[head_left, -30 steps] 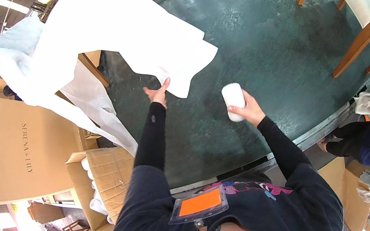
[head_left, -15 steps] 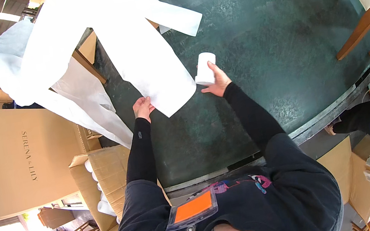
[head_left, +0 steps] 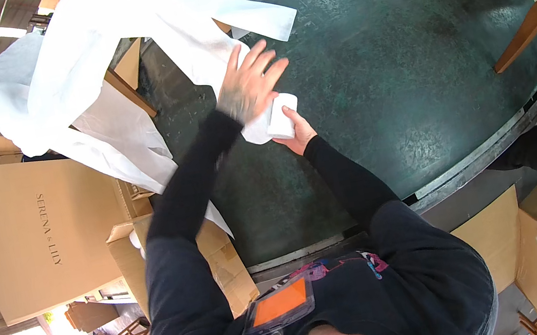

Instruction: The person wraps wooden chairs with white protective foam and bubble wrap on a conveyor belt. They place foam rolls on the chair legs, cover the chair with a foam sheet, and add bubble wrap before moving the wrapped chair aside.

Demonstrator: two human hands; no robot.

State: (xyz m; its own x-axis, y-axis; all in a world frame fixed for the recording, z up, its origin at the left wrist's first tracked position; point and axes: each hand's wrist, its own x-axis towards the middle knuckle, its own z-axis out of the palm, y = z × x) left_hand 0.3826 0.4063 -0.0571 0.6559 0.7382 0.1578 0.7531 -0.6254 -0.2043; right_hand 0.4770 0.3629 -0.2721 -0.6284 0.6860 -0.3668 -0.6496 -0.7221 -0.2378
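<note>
A white sheet-like wrap point(head_left: 184, 46) hangs in long flaps over a piece of furniture, of which a wooden leg point(head_left: 130, 95) shows. My left hand point(head_left: 247, 82) is over one flap, fingers spread and slightly blurred, holding nothing. Just below it, my right hand point(head_left: 300, 134) grips a small white cylindrical roll point(head_left: 283, 117), thumb along its side. The roll sits beside the flap's lower end, part of which is behind my hands and the roll.
A dark green work surface point(head_left: 357, 103) lies under my hands. At left stand a large cardboard box point(head_left: 52, 274) and a smaller open carton point(head_left: 228, 263). A pale chair with wooden legs point(head_left: 529, 28) is at far right. Another person's dark-clothed leg point(head_left: 527, 142) shows beyond the surface's edge.
My left hand has let go of the flap's edge and swung up and right across it. My right hand has drawn the roll down and left, nearer the flap.
</note>
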